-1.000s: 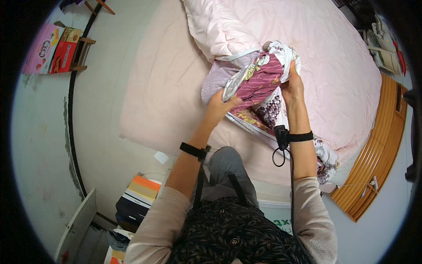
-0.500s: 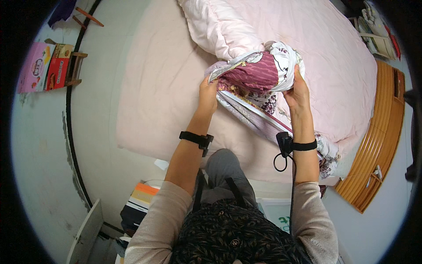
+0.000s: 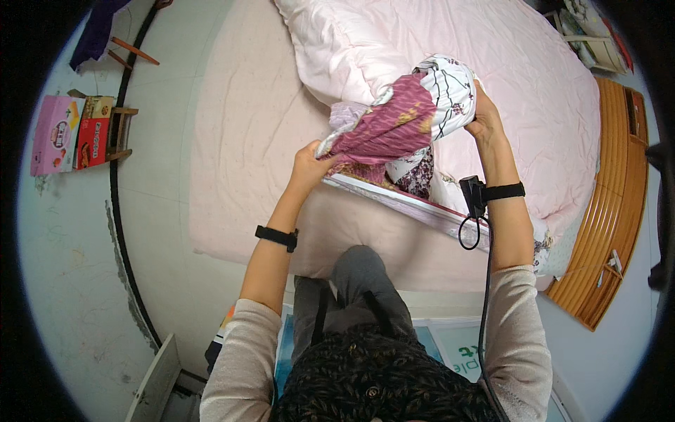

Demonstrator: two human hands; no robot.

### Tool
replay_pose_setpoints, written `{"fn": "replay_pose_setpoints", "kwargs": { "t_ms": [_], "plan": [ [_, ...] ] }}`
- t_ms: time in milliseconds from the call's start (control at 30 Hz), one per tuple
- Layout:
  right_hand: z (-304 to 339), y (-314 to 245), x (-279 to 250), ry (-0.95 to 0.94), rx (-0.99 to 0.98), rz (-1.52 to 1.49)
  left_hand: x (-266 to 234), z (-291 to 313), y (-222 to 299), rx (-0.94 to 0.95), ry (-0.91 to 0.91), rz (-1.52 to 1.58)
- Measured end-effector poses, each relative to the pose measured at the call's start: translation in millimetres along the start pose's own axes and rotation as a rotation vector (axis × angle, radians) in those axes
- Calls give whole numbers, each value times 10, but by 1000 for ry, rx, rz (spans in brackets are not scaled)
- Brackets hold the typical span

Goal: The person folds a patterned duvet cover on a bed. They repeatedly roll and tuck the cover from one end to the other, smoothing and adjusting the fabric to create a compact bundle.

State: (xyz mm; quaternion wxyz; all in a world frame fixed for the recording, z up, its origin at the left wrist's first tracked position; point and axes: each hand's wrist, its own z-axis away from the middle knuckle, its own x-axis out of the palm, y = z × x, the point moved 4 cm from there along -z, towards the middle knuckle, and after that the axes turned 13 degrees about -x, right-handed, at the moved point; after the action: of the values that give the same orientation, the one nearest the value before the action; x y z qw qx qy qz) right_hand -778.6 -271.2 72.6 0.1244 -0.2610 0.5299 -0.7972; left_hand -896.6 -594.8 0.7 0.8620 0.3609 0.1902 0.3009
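Over the bed (image 3: 242,155), left hand (image 3: 308,169) and right hand (image 3: 486,118), closed, clasp the cloth (image 3: 397,116), partly lifted, bunched, unspread.

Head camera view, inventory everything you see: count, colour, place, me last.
Patterned fabric: one bundle, maroon and white, centre
Quilt: one, pale pink, top centre
Bed: one, pale pink, under quilt
Slatted panel: one, brown, right
Boxes: at least two, pink and red, left
Stand: one, brown, beside boxes
Cloth: one, purple, top left
Rack: one, cream, top right
Trousers: one pair, grey, bottom centre
Wrist straps: two, black, either side of centre
Left hand: one, bare, gripping fabric
Right hand: one, bare, gripping fabric
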Motion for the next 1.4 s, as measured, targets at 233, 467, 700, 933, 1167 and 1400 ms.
{"fn": "replay_pose_setpoints", "kwargs": {
  "t_ms": [233, 467, 700, 933, 1167, 1400],
  "plan": [
    [245, 159, 336, -20, 74, -422, 374, -359, 111, -79, -197, 1005],
    [767, 675, 763, -91, 215, -268, 395, -326, 256, -150, -367, 1113],
    [606, 700, 925, -116, 12, -163, 196, -275, 14, -165, -23, 901],
    [773, 218, 700, 57, -96, 30, 236, -339, -22, -92, 192, 1118],
    [512, -512, 362, 146, -48, -279, 189, -610, -8, -21, 344, 666],
    [710, -564, 379, 332, 44, -499, 214, -1071, 122, 108, 283, -41]
  ]
}}
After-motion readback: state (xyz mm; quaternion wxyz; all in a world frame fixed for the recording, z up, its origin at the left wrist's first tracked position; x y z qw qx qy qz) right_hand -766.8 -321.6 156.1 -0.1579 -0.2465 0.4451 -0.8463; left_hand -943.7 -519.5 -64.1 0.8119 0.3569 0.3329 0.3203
